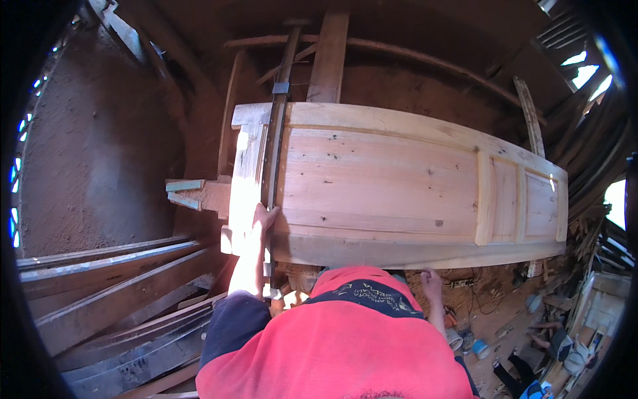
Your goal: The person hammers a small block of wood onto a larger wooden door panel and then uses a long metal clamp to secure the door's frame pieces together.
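Note:
A pale wooden panelled door (pixel 385 179) lies lengthwise before me, with a wide panel on the left and two narrower ones at the right. Across its left end runs a long dark metal bar clamp (pixel 275 146). My left hand (pixel 265 217) is closed over the bar beside the door's left end, thumb to the right. Just off the door's near edge, right of my body, my right hand (pixel 430 275) hangs with its fingers curled. What it may hold is too small to make out.
A wooden support with pale green strips (pixel 186 193) juts out left of the door. Long timber boards (pixel 113 286) are stacked at lower left. A post (pixel 329 60) stands beyond the far edge. At lower right are a person (pixel 558 342), a blue container (pixel 480 348) and scattered wood.

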The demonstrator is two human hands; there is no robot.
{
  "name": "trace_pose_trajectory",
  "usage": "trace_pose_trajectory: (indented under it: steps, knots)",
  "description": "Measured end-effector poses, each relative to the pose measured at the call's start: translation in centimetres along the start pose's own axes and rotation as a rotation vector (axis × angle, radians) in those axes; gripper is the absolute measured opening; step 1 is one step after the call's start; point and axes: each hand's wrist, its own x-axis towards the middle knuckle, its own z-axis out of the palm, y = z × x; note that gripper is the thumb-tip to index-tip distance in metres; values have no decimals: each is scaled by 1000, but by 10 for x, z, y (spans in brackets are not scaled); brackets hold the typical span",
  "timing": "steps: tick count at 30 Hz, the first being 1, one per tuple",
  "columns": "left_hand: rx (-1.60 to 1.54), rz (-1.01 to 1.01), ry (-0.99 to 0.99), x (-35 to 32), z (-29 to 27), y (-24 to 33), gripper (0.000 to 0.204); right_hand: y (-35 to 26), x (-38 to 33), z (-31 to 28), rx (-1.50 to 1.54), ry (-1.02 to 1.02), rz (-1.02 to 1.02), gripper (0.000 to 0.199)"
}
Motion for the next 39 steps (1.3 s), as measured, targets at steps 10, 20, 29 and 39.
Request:
trace_pose_trajectory:
  steps: [10,20,29,39]
  knots:
    - [-42,-130,-319,17,-38,-2,34,-59,-12,13,85,-35,1,27]
    - [-328,-132,-173,-31,-53,84,26,-306,188,129,618,-600,-110,35]
    - [-240,-74,-69,-28,-9,94,71,-467,289,309,658,-755,132,52]
    - [-247,21,26,-82,-42,88,72,-468,251,287,711,-773,-85,22]
